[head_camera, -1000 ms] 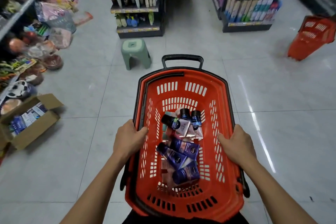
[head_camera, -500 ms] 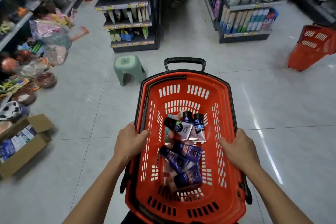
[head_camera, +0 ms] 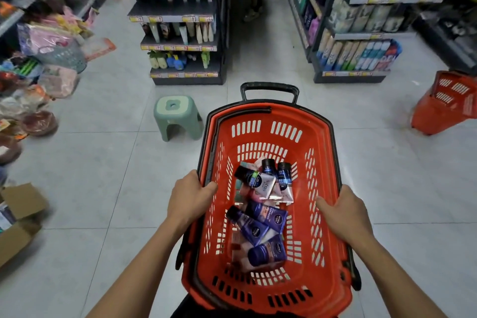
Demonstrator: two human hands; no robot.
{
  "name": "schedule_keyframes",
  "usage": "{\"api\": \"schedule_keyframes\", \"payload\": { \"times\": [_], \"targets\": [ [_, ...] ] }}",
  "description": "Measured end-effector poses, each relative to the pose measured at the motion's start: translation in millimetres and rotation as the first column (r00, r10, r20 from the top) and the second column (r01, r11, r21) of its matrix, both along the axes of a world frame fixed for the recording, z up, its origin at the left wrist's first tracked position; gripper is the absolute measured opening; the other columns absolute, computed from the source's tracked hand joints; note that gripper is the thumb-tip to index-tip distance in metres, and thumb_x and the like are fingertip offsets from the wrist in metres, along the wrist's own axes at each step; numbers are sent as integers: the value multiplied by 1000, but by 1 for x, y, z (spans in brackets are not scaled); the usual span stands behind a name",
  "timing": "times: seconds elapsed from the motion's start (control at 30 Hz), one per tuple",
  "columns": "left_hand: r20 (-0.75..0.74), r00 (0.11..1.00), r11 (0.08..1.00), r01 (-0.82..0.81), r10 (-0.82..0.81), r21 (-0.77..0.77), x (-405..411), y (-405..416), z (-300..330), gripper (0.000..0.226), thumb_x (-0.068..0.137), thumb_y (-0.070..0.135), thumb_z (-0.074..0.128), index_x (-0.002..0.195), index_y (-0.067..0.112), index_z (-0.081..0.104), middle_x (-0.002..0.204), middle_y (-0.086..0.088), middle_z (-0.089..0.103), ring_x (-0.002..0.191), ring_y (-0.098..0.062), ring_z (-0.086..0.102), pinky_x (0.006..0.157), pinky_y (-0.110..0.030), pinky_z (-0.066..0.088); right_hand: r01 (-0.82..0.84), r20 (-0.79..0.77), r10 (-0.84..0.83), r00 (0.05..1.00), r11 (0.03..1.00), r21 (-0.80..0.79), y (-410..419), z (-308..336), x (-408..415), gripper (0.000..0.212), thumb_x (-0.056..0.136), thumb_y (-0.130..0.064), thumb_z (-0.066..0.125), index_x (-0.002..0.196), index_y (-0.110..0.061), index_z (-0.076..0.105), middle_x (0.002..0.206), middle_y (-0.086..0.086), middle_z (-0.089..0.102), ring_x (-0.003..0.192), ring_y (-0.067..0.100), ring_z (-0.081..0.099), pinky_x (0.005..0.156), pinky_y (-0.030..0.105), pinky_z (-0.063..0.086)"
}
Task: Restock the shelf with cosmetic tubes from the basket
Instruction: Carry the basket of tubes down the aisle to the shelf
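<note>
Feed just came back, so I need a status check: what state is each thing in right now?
Basket: carried, tubes inside.
Tubes: loose pile in basket.
Left hand: grips left rim.
Right hand: grips right rim.
Stool: upright on floor.
Second basket: tilted, on floor.

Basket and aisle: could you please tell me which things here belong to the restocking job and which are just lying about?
Part of the job:
basket, held at its rim by the left hand and right hand
tubes inside it
shelf ahead

Just lying about:
stool
second basket
cardboard box
</note>
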State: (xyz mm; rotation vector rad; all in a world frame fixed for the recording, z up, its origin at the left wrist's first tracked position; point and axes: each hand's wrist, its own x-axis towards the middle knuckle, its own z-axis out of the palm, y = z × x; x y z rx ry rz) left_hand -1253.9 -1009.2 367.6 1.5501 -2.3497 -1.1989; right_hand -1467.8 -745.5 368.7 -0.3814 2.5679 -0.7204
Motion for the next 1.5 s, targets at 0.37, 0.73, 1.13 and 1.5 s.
{"api": "schedule_keyframes", "payload": {
  "times": [0.37, 0.73, 1.13, 1.5],
  "targets": [
    [-13, 999, 999, -35, 35, 16, -63, -132, 3, 40, 91, 53, 67, 113, 21, 56, 95, 5, 73, 75, -13, 73, 76, -36, 63, -37, -19, 37, 999, 999, 14, -141, 13, -73, 40, 93, -52, 63, 111, -23, 42, 98, -3, 58, 73, 14, 60, 61, 27, 46],
    [43, 998, 999, -37, 37, -6, -183, -221, -5, 44, 86, 58, 65, 110, 22, 57, 90, 6, 74, 71, -14, 75, 75, -41, 64, -41, 32, 41, 999, 999, -4, -229, -11, -192, 41, 94, -51, 63, 114, -20, 47, 99, -2, 62, 72, 12, 63, 56, 25, 45],
    [78, 987, 990, -141, 142, -23, -394, -306, 2, 51, 78, 68, 60, 103, 23, 59, 81, 6, 75, 65, -12, 75, 68, -40, 64, -124, 37, 125, 991, 992, -23, -340, 6, -430, 46, 93, -50, 64, 119, -15, 51, 105, 2, 67, 76, 16, 65, 64, 29, 52],
    [123, 981, 988, -149, 153, -41, -476, -361, -6, 46, 76, 67, 58, 94, 25, 58, 74, 6, 75, 60, -13, 74, 63, -42, 64, -146, 73, 148, 986, 989, -30, -391, -1, -515, 44, 93, -52, 64, 115, -16, 49, 107, 5, 68, 81, 20, 69, 70, 34, 57]
  ]
}}
